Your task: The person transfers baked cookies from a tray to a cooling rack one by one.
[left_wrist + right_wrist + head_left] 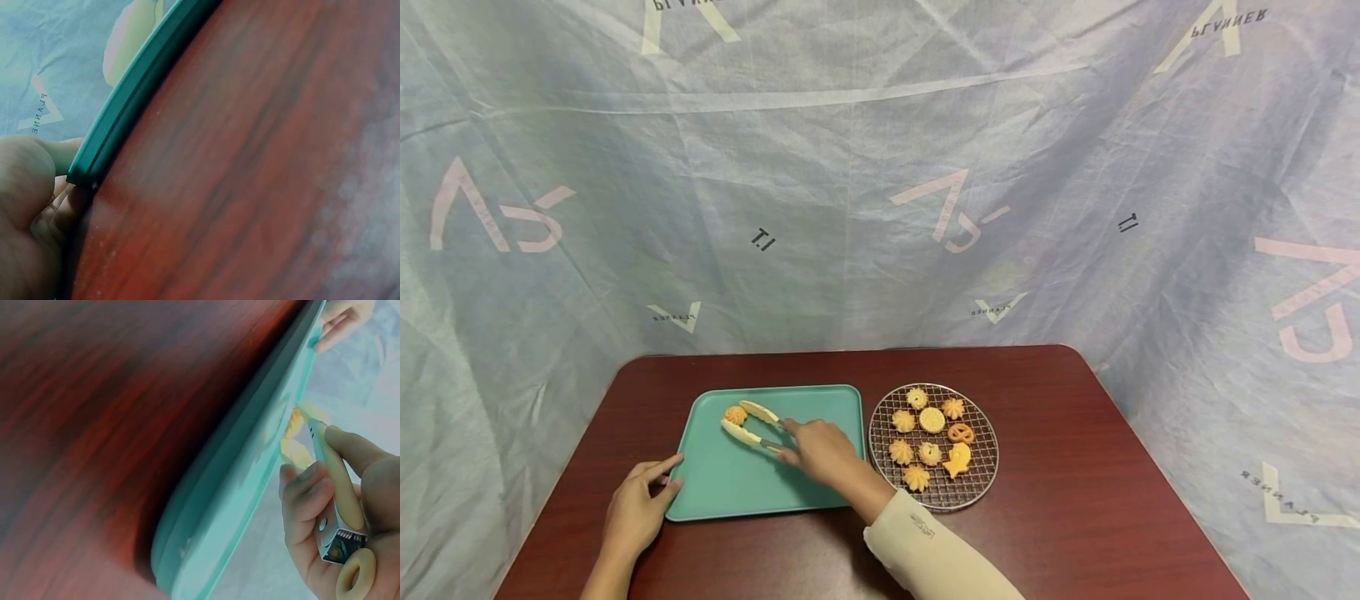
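Note:
My right hand (825, 450) grips a pair of tongs (743, 433) with pale cream tips and metal arms. Between the spread tips, at their far end, is a round golden cookie (734, 415) over the left part of a green tray (805, 483). In the right wrist view the fingers curl round the cream handle of the tongs (340, 481), which ends in a ring. My left hand (636, 507) pinches the tray's left rim near its front corner. The left wrist view shows its thumb and fingers at the green edge (109, 128).
Right of the tray stands a round wire rack (997, 450) bearing several cookies, among them a pretzel shape (960, 433) and a fish shape (957, 460). Both stand on a dark red wooden table (1075, 500). A grey printed cloth (850, 208) hangs behind and at both sides.

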`<state>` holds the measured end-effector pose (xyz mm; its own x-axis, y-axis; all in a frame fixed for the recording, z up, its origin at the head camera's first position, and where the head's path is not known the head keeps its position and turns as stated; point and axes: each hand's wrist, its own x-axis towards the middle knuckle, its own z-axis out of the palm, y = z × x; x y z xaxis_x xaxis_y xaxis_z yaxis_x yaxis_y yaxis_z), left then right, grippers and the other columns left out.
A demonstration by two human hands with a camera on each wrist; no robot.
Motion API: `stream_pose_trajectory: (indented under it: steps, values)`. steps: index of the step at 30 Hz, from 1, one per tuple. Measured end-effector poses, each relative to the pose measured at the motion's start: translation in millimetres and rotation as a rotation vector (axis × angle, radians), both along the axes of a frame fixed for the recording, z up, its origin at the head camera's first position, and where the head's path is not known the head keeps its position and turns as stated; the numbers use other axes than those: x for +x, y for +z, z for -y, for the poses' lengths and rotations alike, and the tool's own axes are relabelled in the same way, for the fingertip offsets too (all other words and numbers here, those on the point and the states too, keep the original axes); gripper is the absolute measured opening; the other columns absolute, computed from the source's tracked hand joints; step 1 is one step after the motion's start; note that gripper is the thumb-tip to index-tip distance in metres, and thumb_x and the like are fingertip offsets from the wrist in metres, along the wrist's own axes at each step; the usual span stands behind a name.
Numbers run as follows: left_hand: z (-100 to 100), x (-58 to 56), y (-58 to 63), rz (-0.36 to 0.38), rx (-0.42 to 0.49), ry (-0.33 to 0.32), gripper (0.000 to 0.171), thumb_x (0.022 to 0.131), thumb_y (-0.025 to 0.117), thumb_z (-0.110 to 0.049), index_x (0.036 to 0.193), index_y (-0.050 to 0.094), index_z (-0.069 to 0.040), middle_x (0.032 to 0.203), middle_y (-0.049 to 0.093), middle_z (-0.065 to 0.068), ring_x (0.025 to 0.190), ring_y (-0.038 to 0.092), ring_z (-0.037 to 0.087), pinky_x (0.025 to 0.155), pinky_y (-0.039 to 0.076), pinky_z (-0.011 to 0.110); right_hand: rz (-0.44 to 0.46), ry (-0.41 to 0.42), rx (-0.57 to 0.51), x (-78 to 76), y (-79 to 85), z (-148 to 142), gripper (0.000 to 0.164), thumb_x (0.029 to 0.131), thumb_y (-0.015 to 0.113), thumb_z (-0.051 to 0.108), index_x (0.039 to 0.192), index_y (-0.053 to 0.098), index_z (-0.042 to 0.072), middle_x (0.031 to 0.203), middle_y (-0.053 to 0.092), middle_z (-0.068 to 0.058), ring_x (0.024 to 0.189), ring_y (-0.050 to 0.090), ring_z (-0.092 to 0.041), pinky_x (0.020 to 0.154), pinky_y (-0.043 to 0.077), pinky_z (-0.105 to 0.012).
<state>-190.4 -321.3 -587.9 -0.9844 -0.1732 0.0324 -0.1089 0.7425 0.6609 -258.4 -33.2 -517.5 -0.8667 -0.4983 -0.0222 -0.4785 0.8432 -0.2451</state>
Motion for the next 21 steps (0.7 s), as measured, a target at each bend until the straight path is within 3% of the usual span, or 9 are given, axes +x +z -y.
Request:
stream_pose_trajectory:
  steps: [12,21]
  values:
    - [1.1,0.1,-0.6,-0.001,0.001,-0.006,0.043,0.099,0.071,-0.016,0.141,0.065,-0.007,0.126,0.061,0.018,0.100,0.061,0.029,0.071,0.042,0.036,0.022,-0.018,-0.064,10.4,3.3,-24.1,0.062,0.097,0.071,0.043,0.151,0.056,0.017,0.102,0.075,-0.011,0.087,0.070,-0.024,0.069,0.056,-0.035]
    - [1.0,0.3,-0.2,-0.003,0.003,-0.009,0.044,0.099,0.070,-0.015,0.142,0.064,-0.006,0.125,0.060,0.018,0.098,0.060,0.028,0.070,0.041,0.036,-0.051,0.008,-0.092,15.7,0.9,-41.5,0.061,0.097,0.073,0.040,0.149,0.058,0.013,0.086,0.072,-0.004,0.074,0.065,-0.015,0.063,0.052,-0.030]
